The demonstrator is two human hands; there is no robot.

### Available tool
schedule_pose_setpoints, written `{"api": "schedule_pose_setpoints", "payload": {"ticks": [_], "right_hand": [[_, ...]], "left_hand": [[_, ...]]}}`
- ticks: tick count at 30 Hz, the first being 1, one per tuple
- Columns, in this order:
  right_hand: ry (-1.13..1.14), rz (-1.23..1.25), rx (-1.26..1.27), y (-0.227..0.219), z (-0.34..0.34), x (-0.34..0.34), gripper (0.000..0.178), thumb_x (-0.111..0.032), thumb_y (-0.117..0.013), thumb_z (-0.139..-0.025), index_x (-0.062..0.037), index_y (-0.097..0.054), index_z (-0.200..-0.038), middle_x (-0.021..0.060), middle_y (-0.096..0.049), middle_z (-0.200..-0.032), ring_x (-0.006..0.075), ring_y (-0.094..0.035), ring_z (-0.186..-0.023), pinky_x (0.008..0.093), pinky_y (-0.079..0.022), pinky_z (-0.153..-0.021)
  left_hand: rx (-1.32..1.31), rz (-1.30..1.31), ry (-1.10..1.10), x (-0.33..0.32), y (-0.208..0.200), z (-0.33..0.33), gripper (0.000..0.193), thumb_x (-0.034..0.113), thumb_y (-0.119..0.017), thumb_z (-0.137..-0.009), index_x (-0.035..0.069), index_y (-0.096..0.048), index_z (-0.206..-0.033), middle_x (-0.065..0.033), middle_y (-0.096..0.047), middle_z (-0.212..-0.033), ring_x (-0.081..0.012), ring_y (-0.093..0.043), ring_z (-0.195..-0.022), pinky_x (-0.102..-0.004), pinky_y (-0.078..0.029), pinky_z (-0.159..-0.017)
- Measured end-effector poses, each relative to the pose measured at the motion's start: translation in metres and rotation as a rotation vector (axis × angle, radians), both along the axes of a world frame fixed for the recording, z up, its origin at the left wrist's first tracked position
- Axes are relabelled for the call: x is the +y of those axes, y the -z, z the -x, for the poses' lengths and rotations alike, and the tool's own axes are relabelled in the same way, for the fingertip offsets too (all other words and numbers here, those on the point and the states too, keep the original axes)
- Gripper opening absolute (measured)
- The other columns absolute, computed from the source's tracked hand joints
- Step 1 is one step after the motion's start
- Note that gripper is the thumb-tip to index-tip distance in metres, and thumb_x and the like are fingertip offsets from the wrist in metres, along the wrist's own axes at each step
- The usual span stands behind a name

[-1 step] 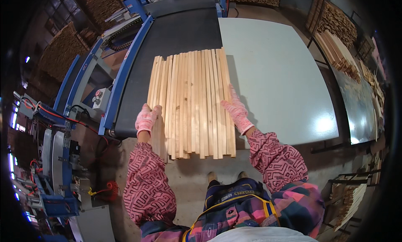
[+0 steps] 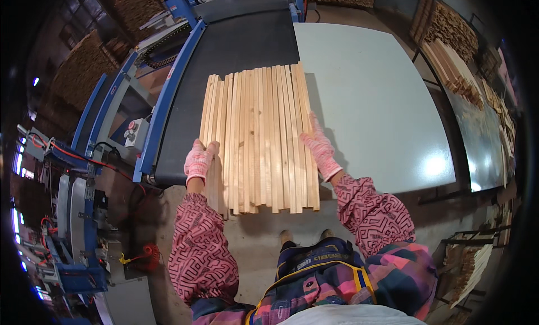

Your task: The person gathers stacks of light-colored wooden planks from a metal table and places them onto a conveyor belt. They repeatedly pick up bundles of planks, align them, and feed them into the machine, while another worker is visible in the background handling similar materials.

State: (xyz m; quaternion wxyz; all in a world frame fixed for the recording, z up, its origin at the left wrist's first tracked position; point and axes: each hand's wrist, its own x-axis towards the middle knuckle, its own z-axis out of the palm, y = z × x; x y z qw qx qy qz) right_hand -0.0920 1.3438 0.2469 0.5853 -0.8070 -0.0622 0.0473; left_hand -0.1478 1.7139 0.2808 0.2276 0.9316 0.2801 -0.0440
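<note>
A wide row of pale wooden slats [image 2: 264, 139] lies side by side, lengthwise away from me. Its far part rests over the black conveyor belt [image 2: 252, 41], and its near ends overhang the belt's front edge. Pressed against the left side of the row is my left hand [image 2: 199, 159], in a pink knitted glove, with its thumb over the top. My right hand [image 2: 321, 148], gloved alike, clamps the right side with its fingers along the outermost slat. The undersides of the slats and some fingertips are hidden. The near ends are uneven.
A smooth pale table [image 2: 376, 111] adjoins the belt on the right. Blue machine rails [image 2: 171, 100] and a control box with a red button [image 2: 135, 132] stand left. Far right, more wooden strips [image 2: 455, 69] lie on a metal-topped table [image 2: 477, 137]. A coiled red hose [image 2: 150, 252] hangs lower left.
The row of slats and both hands sit very slightly farther right. My grip looks the same.
</note>
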Motion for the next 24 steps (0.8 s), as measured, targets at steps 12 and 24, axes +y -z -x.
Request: {"api": "schedule_pose_setpoints", "payload": {"ticks": [12, 24], "right_hand": [[-0.068, 0.646, -0.130, -0.022, 0.026, -0.007, 0.081, -0.047, -0.057, -0.093, -0.0164, -0.019, -0.158, 0.0173, -0.019, -0.162, 0.0359, -0.024, -0.148, 0.0429, -0.025, -0.120], [-0.091, 0.668, -0.088, -0.026, 0.045, 0.005, 0.086, -0.061, -0.052, -0.092, -0.0180, -0.018, -0.158, 0.0248, -0.021, -0.160, 0.0451, -0.032, -0.142, 0.0449, -0.031, -0.117]], "left_hand": [[-0.015, -0.061, -0.115, -0.010, -0.010, -0.064, 0.074, 0.069, -0.050, -0.088, 0.005, -0.058, -0.123, -0.0233, -0.068, -0.113, -0.0417, -0.065, -0.108, -0.0498, -0.051, -0.090], [-0.106, -0.350, 0.173, -0.016, -0.006, -0.057, 0.080, 0.063, -0.043, -0.093, 0.013, -0.028, -0.154, -0.0189, -0.030, -0.158, -0.0415, -0.027, -0.145, -0.0511, -0.026, -0.116]]}}
